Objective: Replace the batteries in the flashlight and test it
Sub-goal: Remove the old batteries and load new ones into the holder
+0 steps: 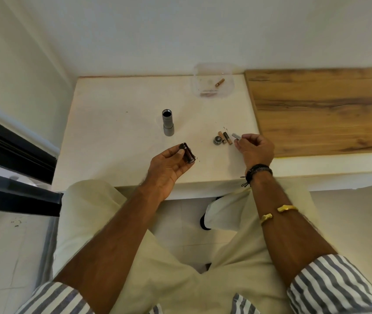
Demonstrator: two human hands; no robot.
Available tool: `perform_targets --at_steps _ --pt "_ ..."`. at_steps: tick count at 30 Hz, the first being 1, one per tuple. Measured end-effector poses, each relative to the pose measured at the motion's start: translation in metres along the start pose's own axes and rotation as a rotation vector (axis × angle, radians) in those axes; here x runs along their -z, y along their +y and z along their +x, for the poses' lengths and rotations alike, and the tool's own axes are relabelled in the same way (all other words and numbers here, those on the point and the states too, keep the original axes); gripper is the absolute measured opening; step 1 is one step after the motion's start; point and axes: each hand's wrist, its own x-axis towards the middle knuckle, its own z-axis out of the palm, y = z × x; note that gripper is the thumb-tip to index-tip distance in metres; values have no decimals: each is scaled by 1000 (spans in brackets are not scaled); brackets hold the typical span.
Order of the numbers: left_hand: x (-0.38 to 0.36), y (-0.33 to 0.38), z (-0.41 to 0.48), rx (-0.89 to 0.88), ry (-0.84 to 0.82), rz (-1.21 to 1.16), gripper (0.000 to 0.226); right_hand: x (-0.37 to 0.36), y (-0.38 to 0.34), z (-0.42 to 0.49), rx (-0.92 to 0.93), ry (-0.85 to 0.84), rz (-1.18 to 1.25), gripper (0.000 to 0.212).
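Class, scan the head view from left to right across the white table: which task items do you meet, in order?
Flashlight body → battery holder in the left hand → tail cap → two loose batteries → battery in the right hand.

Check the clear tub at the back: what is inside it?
The clear tub holds one brown battery lying loose, plus a reddish-brown thing along its near wall, too blurred to identify. Nothing else shows inside.
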Motion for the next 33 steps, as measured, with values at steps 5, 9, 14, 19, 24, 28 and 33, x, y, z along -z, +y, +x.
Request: perform_targets --at_steps 5,9,14,19,24,28,33 --pt "-1 2 1 6 5 -15 22 -8 3 6 44 49 -117 18" --pt "-3 3 -1 9 8 -21 26 -12 4 7 79 55 -158 13" --pt "-5 6 -2 13 18 -41 32 -13 10 5 218 28 -319 14" --pt "-5 8 -2 6 22 -66 32 -14 10 5 221 23 -394 14" --pt "-5 9 2 9 24 -98 29 -14 3 4 261 58 -328 16" --pt "-3 10 8 14 14 -127 22 -30 -21 9 337 29 -184 13" --pt "-1 11 11 11 -3 -138 21 -63 -61 44 443 -70 -238 12"
